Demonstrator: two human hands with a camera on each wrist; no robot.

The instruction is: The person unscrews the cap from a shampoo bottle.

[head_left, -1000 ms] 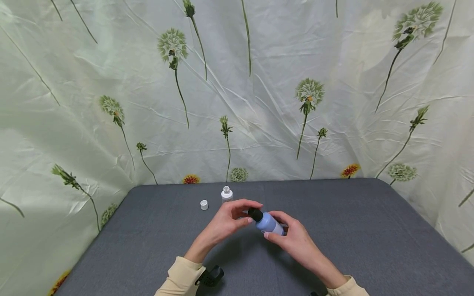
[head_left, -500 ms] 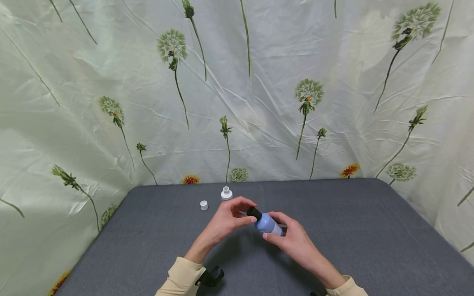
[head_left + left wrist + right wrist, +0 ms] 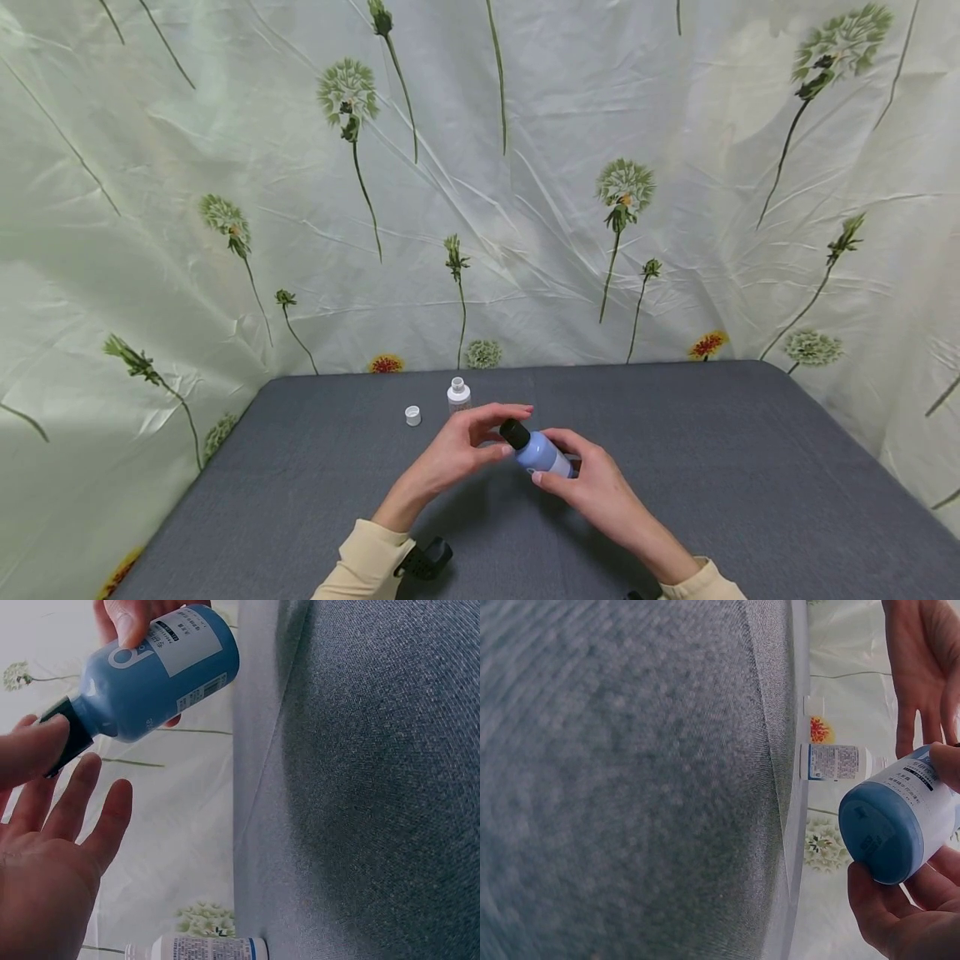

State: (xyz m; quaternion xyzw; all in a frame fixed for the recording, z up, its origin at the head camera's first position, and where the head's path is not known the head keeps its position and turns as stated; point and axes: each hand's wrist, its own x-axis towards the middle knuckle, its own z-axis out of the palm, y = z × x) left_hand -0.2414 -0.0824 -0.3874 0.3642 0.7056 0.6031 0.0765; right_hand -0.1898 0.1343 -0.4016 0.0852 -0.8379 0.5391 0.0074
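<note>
A blue bottle (image 3: 542, 454) with a white label and a black cap (image 3: 514, 433) is held tilted above the table, its cap end up and to the left. My right hand (image 3: 600, 487) grips the bottle's body between thumb and fingers. At the cap, my left hand (image 3: 457, 450) has its thumb against one side and its index finger across the far side. In the left wrist view the thumb covers part of the cap (image 3: 69, 742), while the other fingers (image 3: 109, 821) spread apart; the index fingertip's contact is partly hidden. The right wrist view shows the bottle's base (image 3: 877, 836).
Behind my left hand stands a white bottle (image 3: 458, 393) with its neck uncapped. A small white cap (image 3: 413, 416) lies to its left. The grey cloth-covered table (image 3: 712, 467) ends at a flower-printed curtain (image 3: 525, 208).
My left thumb and fingers shift at the black cap: the thumb reaches forward, then draws back as the index finger extends. The right hand and blue bottle stay nearly still.
</note>
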